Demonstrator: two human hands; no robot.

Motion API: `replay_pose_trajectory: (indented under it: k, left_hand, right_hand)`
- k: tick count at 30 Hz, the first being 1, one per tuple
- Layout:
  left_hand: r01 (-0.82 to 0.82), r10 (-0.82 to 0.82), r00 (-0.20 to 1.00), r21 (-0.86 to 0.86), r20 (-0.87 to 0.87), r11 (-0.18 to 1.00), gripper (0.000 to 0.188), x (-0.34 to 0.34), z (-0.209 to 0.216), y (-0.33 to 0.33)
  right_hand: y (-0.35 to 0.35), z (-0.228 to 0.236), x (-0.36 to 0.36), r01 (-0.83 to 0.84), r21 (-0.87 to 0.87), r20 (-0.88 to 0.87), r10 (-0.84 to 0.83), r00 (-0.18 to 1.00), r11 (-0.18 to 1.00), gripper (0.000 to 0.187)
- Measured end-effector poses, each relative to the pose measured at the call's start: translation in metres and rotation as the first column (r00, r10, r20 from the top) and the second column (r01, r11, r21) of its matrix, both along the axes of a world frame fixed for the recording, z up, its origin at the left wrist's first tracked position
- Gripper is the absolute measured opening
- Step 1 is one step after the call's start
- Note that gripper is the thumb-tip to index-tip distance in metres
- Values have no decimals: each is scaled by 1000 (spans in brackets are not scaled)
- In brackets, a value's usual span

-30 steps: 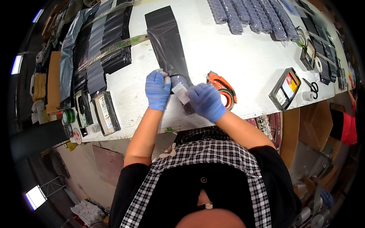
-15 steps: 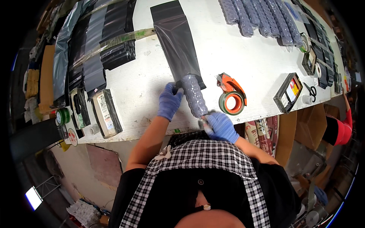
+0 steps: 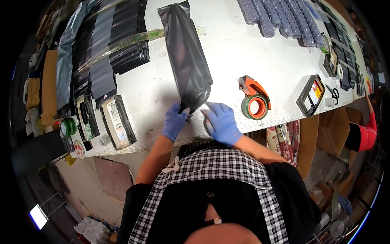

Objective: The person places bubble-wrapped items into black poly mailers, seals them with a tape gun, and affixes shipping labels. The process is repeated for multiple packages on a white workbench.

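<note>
A long dark grey plastic mailing bag (image 3: pixel 187 57) lies on the white table, its near end toward me. The bubble-wrapped roll is hidden inside; the bag bulges around it. My left hand (image 3: pixel 174 121), in a blue glove, pinches the bag's near end between thumb and fingers. Close by on the right, my right hand (image 3: pixel 222 124), also gloved in blue, is off the bag with its fingers stretched out and apart. An orange tape dispenser (image 3: pixel 255 99) with a roll of tape rests on the table to the right of that hand.
Several bubble-wrapped rolls (image 3: pixel 280 18) lie at the far right. Stacks of flat dark bags (image 3: pixel 129 57) are strapped down at the left. A taped box (image 3: pixel 118 122) stands at the near left edge. Another open box (image 3: pixel 310 95) and black scissors (image 3: pixel 334 94) sit at right.
The bubble-wrapped roll, half out of the bag before, has slid inside it. My right hand has let go of the roll and moved forward and left; my left hand has moved slightly nearer me.
</note>
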State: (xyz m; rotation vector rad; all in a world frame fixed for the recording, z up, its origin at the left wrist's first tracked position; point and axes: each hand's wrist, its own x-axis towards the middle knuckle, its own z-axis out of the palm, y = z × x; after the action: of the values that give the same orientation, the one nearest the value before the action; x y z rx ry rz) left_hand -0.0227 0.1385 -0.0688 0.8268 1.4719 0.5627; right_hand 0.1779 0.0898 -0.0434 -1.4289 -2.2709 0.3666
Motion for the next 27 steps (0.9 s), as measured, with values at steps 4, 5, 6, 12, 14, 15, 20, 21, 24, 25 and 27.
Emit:
replay_pose_trajectory:
  k: [4, 5, 6, 12, 14, 15, 20, 21, 24, 25, 27]
  left_hand:
    - [48, -46, 998, -49, 38, 998, 13, -20, -6, -9]
    - [63, -61, 997, -38, 43, 997, 14, -23, -7, -13]
    - [73, -71, 996, -23, 50, 997, 14, -25, -9, -15]
    - [107, -104, 989, 24, -106, 994, 19, -34, -5, -38]
    - [109, -109, 993, -6, -40, 994, 19, -32, -5, -57]
    - [113, -113, 993, -27, -13, 993, 20, -33, -6, -68]
    - [8, -9, 991, 11, 134, 1000, 16, -28, -6, -103]
    - [-3, -2, 991, 33, 130, 999, 15, -29, -7, -109]
    - [-5, -7, 992, 102, 122, 995, 14, -31, -20, -111]
    - [-3, 0, 994, 34, 110, 999, 14, -31, -21, -108]
    - [30, -39, 997, 130, 64, 991, 13, -31, -22, -111]
  right_hand:
    - [-9, -19, -5, 438, -80, -166, -445, 880, 896, 59]
    - [3, -24, -13, 515, -237, -259, -565, 783, 824, 59]
    - [17, -26, -20, 555, -391, -326, -675, 662, 734, 58]
    - [-23, -45, -5, 432, -659, -278, -732, 621, 616, 39]
    - [-64, -41, 10, 402, -649, -337, -718, 609, 646, 34]
    - [-77, -38, 12, 387, -646, -354, -707, 612, 658, 35]
    - [-89, 5, 23, 304, -183, -391, -353, 850, 935, 24]
    - [-79, 12, 17, 234, 21, -343, -213, 915, 972, 21]
    - [-58, 2, -15, 27, -84, -332, -54, 942, 996, 14]
    - [-52, -3, -29, -4, -81, -301, -21, 954, 997, 13]
    - [-44, -11, -49, -40, -93, -227, 18, 974, 995, 13]
